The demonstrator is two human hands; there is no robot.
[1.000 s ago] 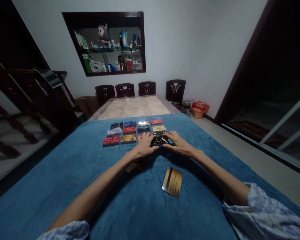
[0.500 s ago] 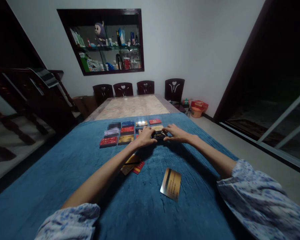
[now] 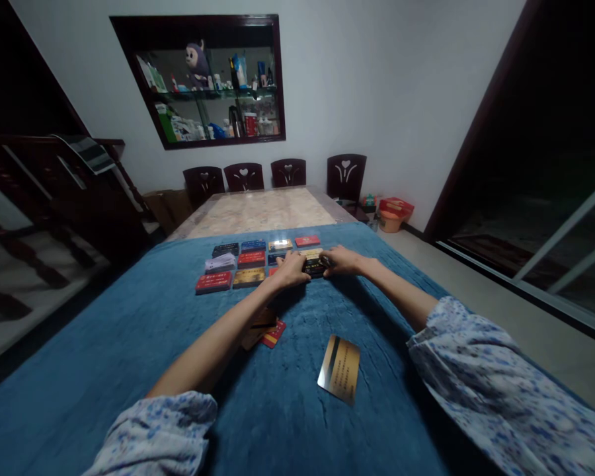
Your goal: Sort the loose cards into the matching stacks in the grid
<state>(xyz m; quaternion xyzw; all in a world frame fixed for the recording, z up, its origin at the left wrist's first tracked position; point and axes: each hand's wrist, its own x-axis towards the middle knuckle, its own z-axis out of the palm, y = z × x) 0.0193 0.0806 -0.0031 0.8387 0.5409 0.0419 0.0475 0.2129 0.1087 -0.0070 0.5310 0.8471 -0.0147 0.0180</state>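
Several small stacks of cards stand in rows on a blue cloth (image 3: 129,330). At the right end of the front rows, a black card stack (image 3: 314,266) is gripped from both sides, my left hand (image 3: 291,270) at its left edge and my right hand (image 3: 342,260) at its right. Left of them are a gold stack (image 3: 249,277), a red stack (image 3: 213,282) and a whitish stack (image 3: 220,262). A loose gold card (image 3: 340,368) lies nearer me. Beneath my left forearm, a red card (image 3: 274,334) and a brownish card are partly hidden.
Beyond the cloth the bare tabletop (image 3: 272,208) reaches back to dark chairs (image 3: 346,177). A wall niche (image 3: 208,142) holds bottles and a plush toy (image 3: 197,61). An orange bin (image 3: 389,221) stands on the floor at the right.
My right hand has shifted slightly left, closer to my left hand, and the right forearm and sleeve have moved inward. The black cards between the hands look more squared up.
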